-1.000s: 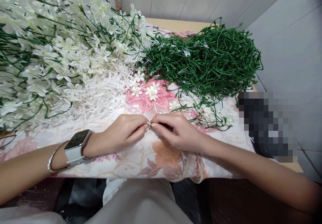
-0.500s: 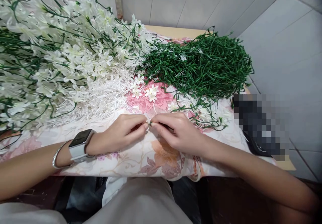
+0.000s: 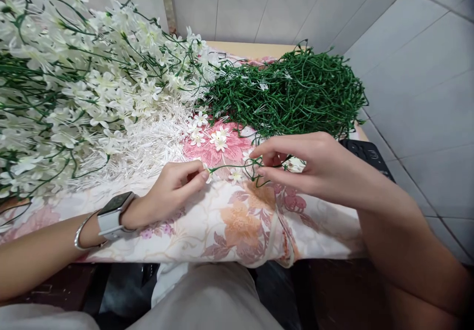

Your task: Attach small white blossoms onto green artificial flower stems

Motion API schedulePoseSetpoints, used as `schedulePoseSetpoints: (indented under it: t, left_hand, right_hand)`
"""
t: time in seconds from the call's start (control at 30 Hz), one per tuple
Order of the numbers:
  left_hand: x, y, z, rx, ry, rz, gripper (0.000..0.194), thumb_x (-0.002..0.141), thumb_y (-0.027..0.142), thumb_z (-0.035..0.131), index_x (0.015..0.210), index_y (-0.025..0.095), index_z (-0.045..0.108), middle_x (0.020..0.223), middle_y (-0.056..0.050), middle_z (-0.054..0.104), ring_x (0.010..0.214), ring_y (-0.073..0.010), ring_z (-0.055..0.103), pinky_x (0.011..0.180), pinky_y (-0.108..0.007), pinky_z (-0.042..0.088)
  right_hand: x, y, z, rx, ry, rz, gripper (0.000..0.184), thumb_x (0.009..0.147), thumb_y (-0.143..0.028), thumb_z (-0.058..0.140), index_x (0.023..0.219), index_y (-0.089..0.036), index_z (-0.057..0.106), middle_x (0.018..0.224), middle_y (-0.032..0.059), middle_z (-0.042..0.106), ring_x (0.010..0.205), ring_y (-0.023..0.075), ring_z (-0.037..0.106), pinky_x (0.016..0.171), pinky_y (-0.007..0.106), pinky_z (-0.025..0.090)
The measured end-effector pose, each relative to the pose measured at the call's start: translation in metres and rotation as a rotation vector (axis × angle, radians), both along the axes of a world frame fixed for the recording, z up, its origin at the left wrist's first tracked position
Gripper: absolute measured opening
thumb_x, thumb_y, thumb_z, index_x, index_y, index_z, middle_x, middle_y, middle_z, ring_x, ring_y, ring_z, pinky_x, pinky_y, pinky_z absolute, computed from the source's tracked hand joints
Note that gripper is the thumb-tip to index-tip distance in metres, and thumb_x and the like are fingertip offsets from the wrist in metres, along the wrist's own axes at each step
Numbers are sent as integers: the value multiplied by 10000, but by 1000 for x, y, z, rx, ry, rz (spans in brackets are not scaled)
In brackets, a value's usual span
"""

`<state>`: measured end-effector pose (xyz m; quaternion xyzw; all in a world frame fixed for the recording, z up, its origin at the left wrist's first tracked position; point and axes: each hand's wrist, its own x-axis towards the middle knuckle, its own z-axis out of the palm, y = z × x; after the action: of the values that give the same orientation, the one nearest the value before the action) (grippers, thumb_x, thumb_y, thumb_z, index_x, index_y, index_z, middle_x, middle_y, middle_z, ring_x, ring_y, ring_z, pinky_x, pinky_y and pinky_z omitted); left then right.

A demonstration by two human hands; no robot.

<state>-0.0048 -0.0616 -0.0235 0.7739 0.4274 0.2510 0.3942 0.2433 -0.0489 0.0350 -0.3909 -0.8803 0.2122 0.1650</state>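
My left hand [image 3: 181, 184] pinches a small white artificial flower [image 3: 209, 173] between thumb and forefinger, just above the cloth. From that flower a thin green plastic stem [image 3: 231, 166] runs right and branches into loops near my right hand [image 3: 296, 164]. The right thumb and forefinger are apart, with the looping stem between and beside their tips. Under and behind these fingers lie a few loose white blossoms [image 3: 236, 174]. Part of the stem is hidden by the right hand.
White artificial flowers on green stems [image 3: 107, 80] are heaped at the left, beside a pile of thin white strands [image 3: 148, 144]. A mound of green stems [image 3: 296, 93] lies behind my right hand. A black object [image 3: 365, 154] sits at the right edge of the flowered tablecloth [image 3: 166, 246].
My right hand has moved right and up, away from the left hand, and its fingers have parted. A branched green stem now shows between the hands. The left hand has shifted slightly left.
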Motion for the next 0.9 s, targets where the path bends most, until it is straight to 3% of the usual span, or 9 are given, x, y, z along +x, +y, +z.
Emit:
schedulePoseSetpoints:
  t: [0.3,0.43,0.57,0.67,0.9]
  left_hand:
    - [-3,2,-4,-108,-85,122,341,898,315,457,597,157,478,531,26,458,511,-91,409,495,-221,313]
    - [-2,2,-3,-134,-101,148,345,893,325,462,590,161,468,538,26,452,518,-94,395,502,-229,308]
    - [-2,2,-2,-136,-137,176,326,888,315,471,598,165,467,541,30,443,520,-95,386,498,-234,299]
    - [-3,3,-2,-134,-167,186,325,890,299,472,594,166,460,547,30,451,525,-95,394,503,-234,307]
    - [-6,1,-7,-120,-295,247,293,903,265,475,631,161,509,580,24,479,546,-93,430,524,-233,336]
  right_hand:
    - [3,8,-10,174,-175,-70,145,854,-196,461,884,-178,602,845,69,637,771,193,586,662,298,404]
    - [6,11,-12,380,-290,-153,178,874,-190,451,798,-181,612,756,69,624,763,219,558,663,339,364]
    - [7,11,-13,573,-322,-279,221,906,-217,434,783,-196,616,793,90,619,808,246,528,668,365,332]
    - [6,12,-14,537,-286,-270,206,909,-237,440,812,-193,616,802,87,612,806,238,527,677,359,344]
    - [-2,16,-27,286,-382,-25,187,882,-254,487,836,-133,622,800,93,589,775,210,517,693,324,387]
